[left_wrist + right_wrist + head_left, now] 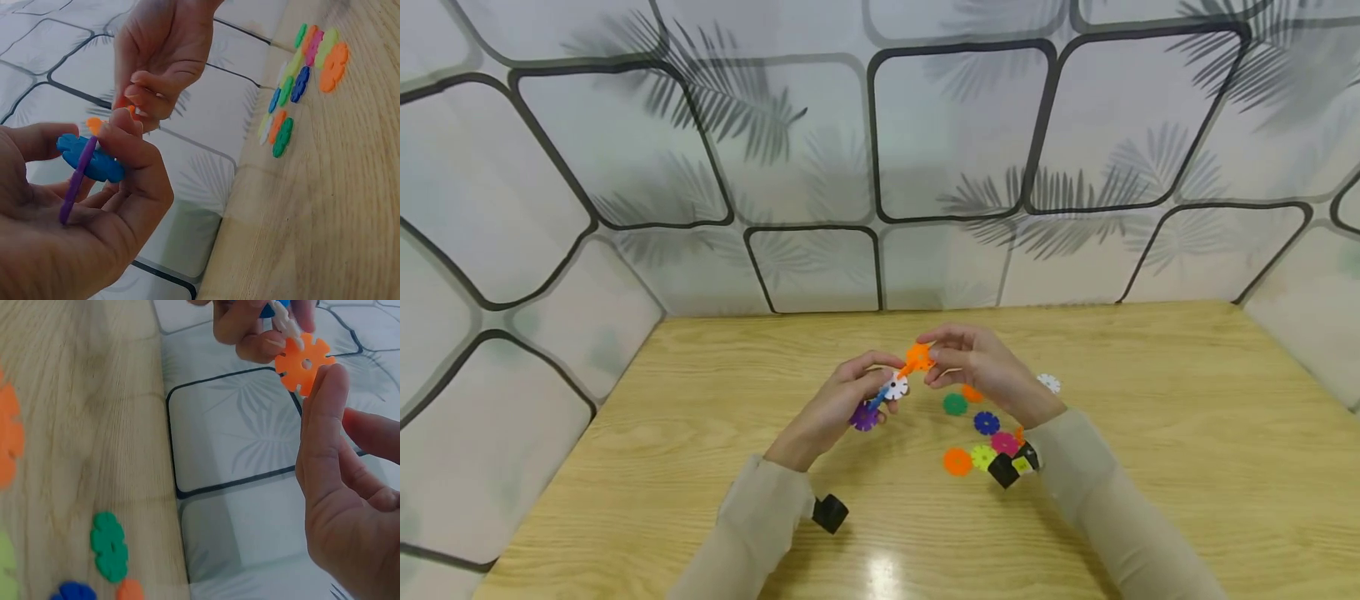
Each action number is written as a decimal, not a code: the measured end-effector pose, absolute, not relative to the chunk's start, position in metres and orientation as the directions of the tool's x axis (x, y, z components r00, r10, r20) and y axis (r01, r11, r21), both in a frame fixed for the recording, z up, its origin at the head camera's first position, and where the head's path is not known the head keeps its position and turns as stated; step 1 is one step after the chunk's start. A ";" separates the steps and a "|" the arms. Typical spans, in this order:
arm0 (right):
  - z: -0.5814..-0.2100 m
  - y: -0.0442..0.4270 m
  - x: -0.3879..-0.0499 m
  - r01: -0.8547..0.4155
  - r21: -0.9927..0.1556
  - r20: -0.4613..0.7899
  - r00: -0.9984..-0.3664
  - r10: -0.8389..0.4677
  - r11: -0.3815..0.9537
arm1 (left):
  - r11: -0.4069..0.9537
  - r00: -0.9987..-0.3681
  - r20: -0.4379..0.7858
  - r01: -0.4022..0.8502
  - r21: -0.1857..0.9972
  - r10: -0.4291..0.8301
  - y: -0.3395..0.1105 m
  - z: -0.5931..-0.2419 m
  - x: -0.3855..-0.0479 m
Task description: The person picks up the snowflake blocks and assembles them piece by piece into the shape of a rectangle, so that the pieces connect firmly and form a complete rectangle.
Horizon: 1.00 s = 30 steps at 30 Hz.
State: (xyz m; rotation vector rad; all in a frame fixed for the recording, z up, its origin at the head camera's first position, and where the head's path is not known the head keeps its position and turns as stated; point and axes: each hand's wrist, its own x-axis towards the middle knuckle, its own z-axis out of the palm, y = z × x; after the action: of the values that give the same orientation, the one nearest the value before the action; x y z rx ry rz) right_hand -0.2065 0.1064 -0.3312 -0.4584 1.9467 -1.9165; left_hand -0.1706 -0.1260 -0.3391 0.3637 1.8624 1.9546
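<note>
"Linked discs (896, 386), five by my count: where are they?"

"Above the wooden table (700, 517), between the two hands and apart from the tabletop. The row slants from a purple disc (863, 417) at the near left end, through a blue disc (878, 399) and a white disc (901, 390), to two orange ones at the far right."

"And the left hand (837, 404)?"

"Its fingers curl round the purple, blue and white part of the row. From the left wrist, you see blue crossing purple."

"What about the right hand (983, 367)?"

"Narrow at the fingertips: it pinches the end orange disc (920, 357). The inner orange disc (907, 370) shows edge-on, next to the white. I can't tell how deeply those two oranges are slotted."

"Anything loose?"

"Plenty, right of the row, beside and below the right wrist: a green disc (955, 404), a dark blue disc (987, 423), a pink disc (1004, 442), a yellow disc (982, 457), and a loose orange disc (957, 462) at the near left. Farther right, past the wrist, lies a loose white disc (1049, 382)."

"Behind it all?"

"Wall (955, 133) with dark outlines and leaf prints, on the far side."
</note>
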 end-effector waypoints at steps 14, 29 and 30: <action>-0.333 0.132 -0.226 0.028 -1.000 -0.026 -0.895 -0.445 0.002 | -0.086 -0.873 -0.060 -0.116 0.989 0.484 -0.125 -0.339 -0.173; -0.343 0.135 -0.235 -0.062 -0.977 -0.048 -0.867 -0.497 0.203 | -0.177 -0.877 -0.056 -0.158 0.971 0.476 -0.125 -0.343 -0.175; -0.344 0.136 -0.236 -0.072 -0.969 -0.056 -0.867 -0.496 0.235 | -0.187 -0.877 -0.054 -0.162 0.969 0.478 -0.125 -0.343 -0.175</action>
State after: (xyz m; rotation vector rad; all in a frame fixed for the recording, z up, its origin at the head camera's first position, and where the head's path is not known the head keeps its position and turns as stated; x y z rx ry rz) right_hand -0.2359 0.1365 -0.3439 -0.5246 2.1619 -1.6678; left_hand -0.1755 -0.1250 -0.3433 0.3644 1.6721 2.1104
